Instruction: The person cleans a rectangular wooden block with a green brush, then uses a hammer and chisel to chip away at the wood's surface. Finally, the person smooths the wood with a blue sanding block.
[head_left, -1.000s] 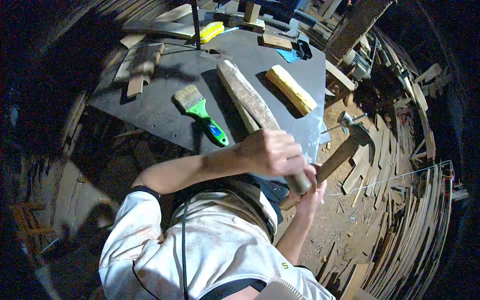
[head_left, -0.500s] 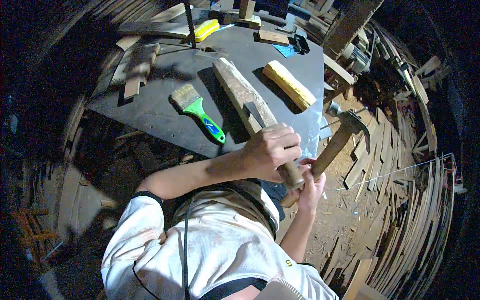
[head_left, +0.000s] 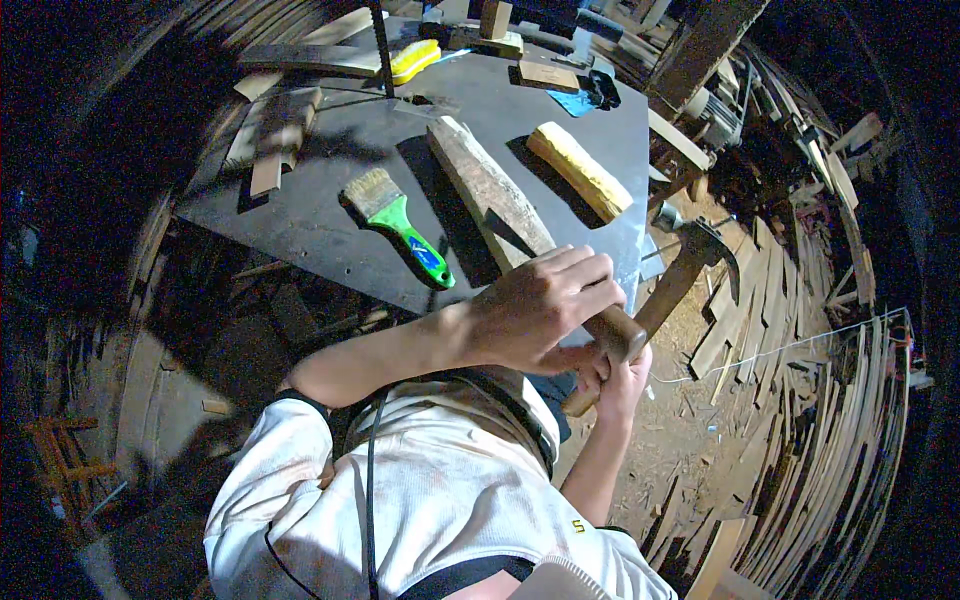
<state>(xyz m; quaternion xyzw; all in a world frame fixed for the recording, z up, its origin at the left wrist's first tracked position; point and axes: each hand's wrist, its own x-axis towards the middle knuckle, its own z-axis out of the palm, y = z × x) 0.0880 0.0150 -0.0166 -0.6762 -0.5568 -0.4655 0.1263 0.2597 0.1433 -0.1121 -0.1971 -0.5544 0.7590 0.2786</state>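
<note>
A chisel (head_left: pixel 616 332) with a round wooden handle is in my left hand (head_left: pixel 545 305), whose fingers curl over it. Its dark blade (head_left: pixel 512 234) points away from me, over the near end of a long rough wooden piece (head_left: pixel 485 185) lying on the table. My right hand (head_left: pixel 622 378), partly behind the left, grips a claw hammer (head_left: pixel 672 285) by its wooden handle, head up and to the right. The two hands are close together, seemingly touching. To the left lies a green-handled paintbrush (head_left: pixel 405 232); a shorter yellowish wood block (head_left: pixel 578 170) rests to the right.
On the dark table (head_left: pixel 320 235) are a yellow brush (head_left: pixel 415 62), an upright saw blade (head_left: pixel 383 50), a flat wood block (head_left: pixel 547 76) and wood strips (head_left: pixel 275 150) at left. Stacked boards (head_left: pixel 800 420) cover the floor at right, near a slanting post (head_left: pixel 705 50).
My left hand has shifted slightly right, turning the chisel so its handle end now sits higher and further right, over the hammer handle. The right hand and hammer stay nearly still.
</note>
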